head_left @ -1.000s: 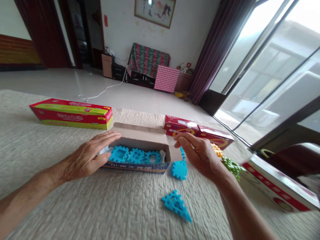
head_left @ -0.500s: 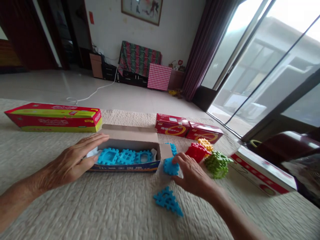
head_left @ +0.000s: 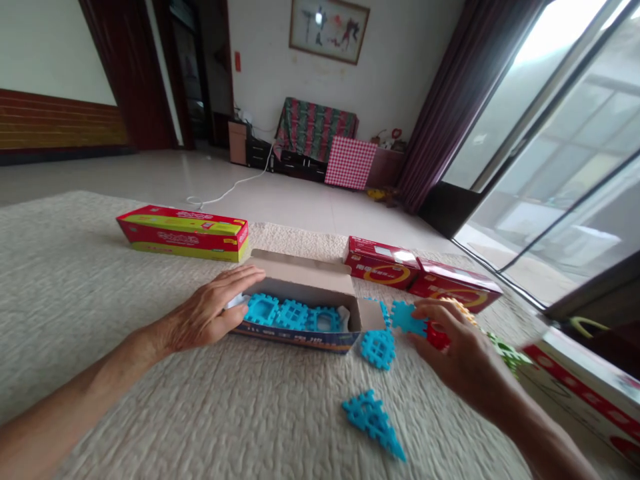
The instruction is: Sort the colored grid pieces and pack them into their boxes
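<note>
My left hand [head_left: 213,310] rests on the left end of an open cardboard box [head_left: 300,341], its fingers over the edge and thumb apart. Inside the box lie several blue interlocking pieces [head_left: 293,315] beside some white wrapping. To the right, my right hand [head_left: 450,333] pinches a blue square piece [head_left: 407,317] between thumb and fingers, above the cloth. Another blue piece [head_left: 379,349] lies by the box's right end, with one more partly behind the flap. A blue triangular piece [head_left: 373,421] lies nearer to me. My right hand partly covers red pieces [head_left: 438,335].
Green pieces [head_left: 507,352] and yellow pieces [head_left: 460,311] lie beyond my right hand. A red and green box [head_left: 185,233] stands back left, two red boxes [head_left: 383,263] back right. A white and red box [head_left: 590,387] is at far right.
The view has swung left, so things appear further right. My right hand has lifted a blue square piece and moved right with it, uncovering another blue piece. My left hand stays at the box.
</note>
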`<act>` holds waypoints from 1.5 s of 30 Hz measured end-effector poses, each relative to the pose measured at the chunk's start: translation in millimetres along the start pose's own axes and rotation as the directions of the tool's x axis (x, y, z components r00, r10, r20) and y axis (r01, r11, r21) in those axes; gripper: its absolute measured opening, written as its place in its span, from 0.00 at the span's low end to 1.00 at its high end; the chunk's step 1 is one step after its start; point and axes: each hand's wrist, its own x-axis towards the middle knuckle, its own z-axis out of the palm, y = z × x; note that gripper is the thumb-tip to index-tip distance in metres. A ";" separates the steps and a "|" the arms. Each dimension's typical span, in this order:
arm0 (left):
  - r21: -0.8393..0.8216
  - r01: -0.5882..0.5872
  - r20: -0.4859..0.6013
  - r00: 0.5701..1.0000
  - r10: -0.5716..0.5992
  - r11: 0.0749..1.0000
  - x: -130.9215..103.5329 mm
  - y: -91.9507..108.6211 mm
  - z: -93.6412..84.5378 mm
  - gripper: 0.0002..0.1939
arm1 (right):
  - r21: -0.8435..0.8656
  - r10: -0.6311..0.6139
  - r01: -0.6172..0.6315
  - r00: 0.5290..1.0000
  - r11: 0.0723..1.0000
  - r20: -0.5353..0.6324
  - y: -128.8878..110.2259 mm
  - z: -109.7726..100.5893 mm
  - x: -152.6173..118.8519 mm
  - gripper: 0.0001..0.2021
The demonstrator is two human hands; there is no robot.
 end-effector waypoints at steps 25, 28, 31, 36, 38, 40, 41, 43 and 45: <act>-0.189 0.106 0.119 0.989 -0.084 0.976 2.0 8.8 -10.8 0.37 | 0.435 -0.249 0.133 0.943 0.891 0.222 -161.2 88.8 90.5 0.07; -0.177 0.111 0.112 0.989 -0.092 0.978 1.3 8.4 -9.7 0.37 | 0.463 -0.269 0.151 0.942 0.873 0.201 -160.7 92.4 91.0 0.09; -0.171 0.100 0.105 0.991 -0.083 0.980 1.2 8.2 -8.9 0.36 | 0.455 -0.254 0.152 0.952 0.877 0.170 -154.7 89.7 88.5 0.08; -0.155 0.103 0.112 0.990 -0.086 0.983 2.3 8.1 -8.9 0.37 | 0.378 -0.227 0.114 0.936 0.919 0.270 -145.2 83.0 87.0 0.07; -0.154 0.109 0.120 0.989 -0.091 0.982 2.3 8.0 -8.7 0.36 | 0.373 -0.257 0.132 0.915 0.918 0.309 -146.1 83.3 89.1 0.06; -0.149 0.114 0.118 0.988 -0.097 0.982 1.8 7.7 -8.1 0.36 | 0.369 -0.297 0.166 0.895 0.914 0.333 -149.4 84.8 92.7 0.06; -0.145 0.113 0.114 0.989 -0.097 0.983 1.5 7.5 -7.6 0.36 | 0.358 -0.314 0.185 0.885 0.915 0.345 -151.4 85.7 94.8 0.08; -0.138 0.109 0.106 0.990 -0.095 0.984 1.0 7.1 -6.7 0.37 | 0.311 -0.336 0.227 0.868 0.923 0.366 -155.5 87.4 99.5 0.12; -0.133 0.108 0.103 0.990 -0.094 0.985 1.0 6.6 -6.0 0.37 | 0.258 -0.360 0.275 0.850 0.926 0.384 -158.8 89.0 103.9 0.16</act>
